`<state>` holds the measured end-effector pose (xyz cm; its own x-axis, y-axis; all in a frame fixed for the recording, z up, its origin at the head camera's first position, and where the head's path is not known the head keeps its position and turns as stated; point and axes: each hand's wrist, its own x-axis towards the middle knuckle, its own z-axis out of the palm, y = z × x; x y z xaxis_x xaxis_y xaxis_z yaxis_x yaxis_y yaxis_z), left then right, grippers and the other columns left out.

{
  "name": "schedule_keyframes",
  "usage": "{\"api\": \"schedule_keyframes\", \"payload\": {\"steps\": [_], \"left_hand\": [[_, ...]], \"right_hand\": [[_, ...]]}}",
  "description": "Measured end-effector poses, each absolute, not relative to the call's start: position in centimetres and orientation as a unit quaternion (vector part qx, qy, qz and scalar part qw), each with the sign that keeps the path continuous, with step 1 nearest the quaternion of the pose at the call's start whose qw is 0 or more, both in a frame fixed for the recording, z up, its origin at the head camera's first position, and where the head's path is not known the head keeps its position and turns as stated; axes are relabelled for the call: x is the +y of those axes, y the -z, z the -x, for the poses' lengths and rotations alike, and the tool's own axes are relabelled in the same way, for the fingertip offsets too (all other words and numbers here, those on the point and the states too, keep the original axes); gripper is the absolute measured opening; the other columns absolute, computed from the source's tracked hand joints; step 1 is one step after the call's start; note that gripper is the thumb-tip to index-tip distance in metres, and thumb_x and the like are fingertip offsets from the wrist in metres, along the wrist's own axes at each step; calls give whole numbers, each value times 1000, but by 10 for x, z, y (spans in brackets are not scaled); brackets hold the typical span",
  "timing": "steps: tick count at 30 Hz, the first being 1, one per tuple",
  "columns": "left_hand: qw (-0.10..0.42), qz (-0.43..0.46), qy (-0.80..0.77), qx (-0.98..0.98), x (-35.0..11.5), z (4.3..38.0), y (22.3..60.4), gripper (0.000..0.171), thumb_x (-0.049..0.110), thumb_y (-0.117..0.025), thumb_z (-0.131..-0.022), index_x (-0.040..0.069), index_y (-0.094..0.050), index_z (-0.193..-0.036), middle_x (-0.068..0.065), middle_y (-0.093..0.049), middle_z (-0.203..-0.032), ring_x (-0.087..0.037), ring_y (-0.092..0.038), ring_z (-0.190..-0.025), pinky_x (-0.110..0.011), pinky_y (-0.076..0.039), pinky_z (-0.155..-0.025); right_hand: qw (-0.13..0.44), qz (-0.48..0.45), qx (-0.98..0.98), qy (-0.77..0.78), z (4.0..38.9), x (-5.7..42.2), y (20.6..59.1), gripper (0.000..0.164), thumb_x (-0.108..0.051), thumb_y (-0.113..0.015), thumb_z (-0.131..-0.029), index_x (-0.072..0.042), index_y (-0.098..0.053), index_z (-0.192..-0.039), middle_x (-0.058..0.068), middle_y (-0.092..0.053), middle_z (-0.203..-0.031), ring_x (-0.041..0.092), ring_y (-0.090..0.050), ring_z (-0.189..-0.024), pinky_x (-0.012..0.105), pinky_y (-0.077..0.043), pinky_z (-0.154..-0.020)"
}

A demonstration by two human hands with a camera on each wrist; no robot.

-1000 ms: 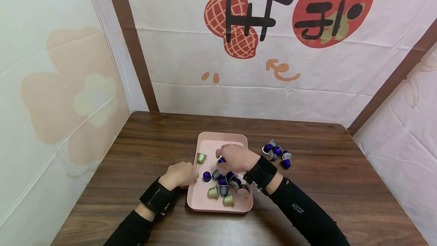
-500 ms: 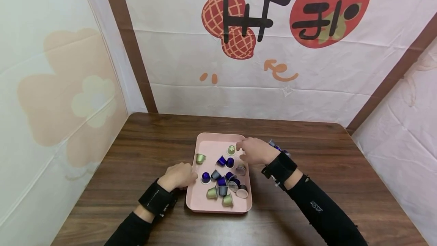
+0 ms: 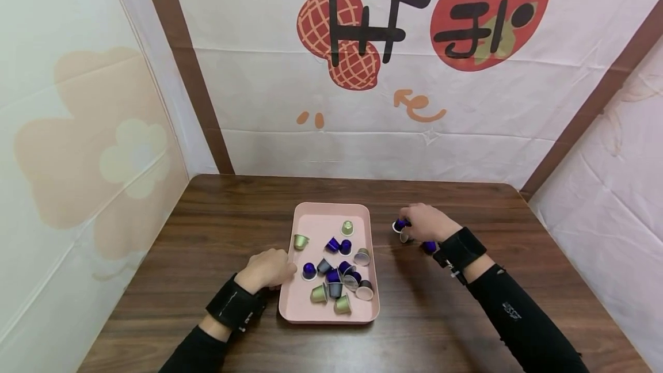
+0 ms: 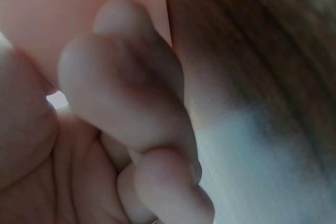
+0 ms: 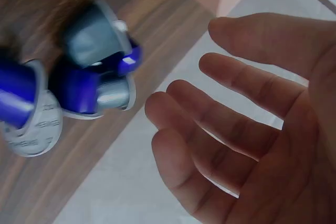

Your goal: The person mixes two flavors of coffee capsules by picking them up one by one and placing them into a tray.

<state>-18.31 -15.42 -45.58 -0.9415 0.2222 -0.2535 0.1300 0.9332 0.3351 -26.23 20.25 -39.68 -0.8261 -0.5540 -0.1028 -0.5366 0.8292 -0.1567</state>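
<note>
A pink tray (image 3: 322, 221) lies on the table with several coffee capsules in green, blue and grey, most of them clustered in its near half. My left hand (image 3: 268, 269) grips the tray's left edge; in the left wrist view its curled fingers (image 4: 126, 93) overlap the pink wall. To the right of the tray my right hand (image 3: 429, 222) hovers over a loose group of capsules and partly hides them. The right wrist view shows this hand's fingers spread and relaxed, holding nothing, beside a grey capsule (image 5: 93, 35) and a dark blue capsule (image 5: 73, 87).
The brown wooden table (image 3: 238, 212) runs back to a white printed curtain (image 3: 259, 148). Another blue capsule (image 3: 429, 247) lies just below the right hand. A light fabric side panel (image 3: 67, 281) borders the left.
My right hand has moved from over the tray rightward to the loose capsules. A green capsule and others it covered in the tray now show. The left hand stays at the tray's edge.
</note>
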Motion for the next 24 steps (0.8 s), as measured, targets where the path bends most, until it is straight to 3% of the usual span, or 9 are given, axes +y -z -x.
{"api": "schedule_keyframes", "payload": {"steps": [9, 16, 24], "left_hand": [[144, -91, -162, 972, -156, 182, 456, 30, 25, -51, -85, 11, -56, -58, -1, -54, -48, -16, -51, -47, -35, -39, -53], [147, -88, -155, 973, -154, 183, 459, 32, 25, -52, -85, 10, -55, -56, -1, -53, -48, -16, -50, -47, -34, -38, -51], [148, -85, -157, 973, -155, 184, 459, 33, 25, -51, -86, 10, -56, -56, -1, -53, -48, -16, -50, -45, -33, -38, -49]], "right_hand": [[77, 283, 955, 46, 265, 208, 416, 23, -7, -60, -87, 0, -67, -108, 16, -62, -110, 25, -60, -92, 40, -48, -76], [88, 287, 953, 48, 262, 204, 427, 12, -5, -55, -88, -6, -67, -87, 6, -58, -82, 18, -51, -67, 36, -45, -64], [65, 289, 955, 32, 258, 199, 432, 8, -6, -57, -87, -8, -64, -82, 5, -54, -79, 17, -51, -66, 37, -46, -63]]}}
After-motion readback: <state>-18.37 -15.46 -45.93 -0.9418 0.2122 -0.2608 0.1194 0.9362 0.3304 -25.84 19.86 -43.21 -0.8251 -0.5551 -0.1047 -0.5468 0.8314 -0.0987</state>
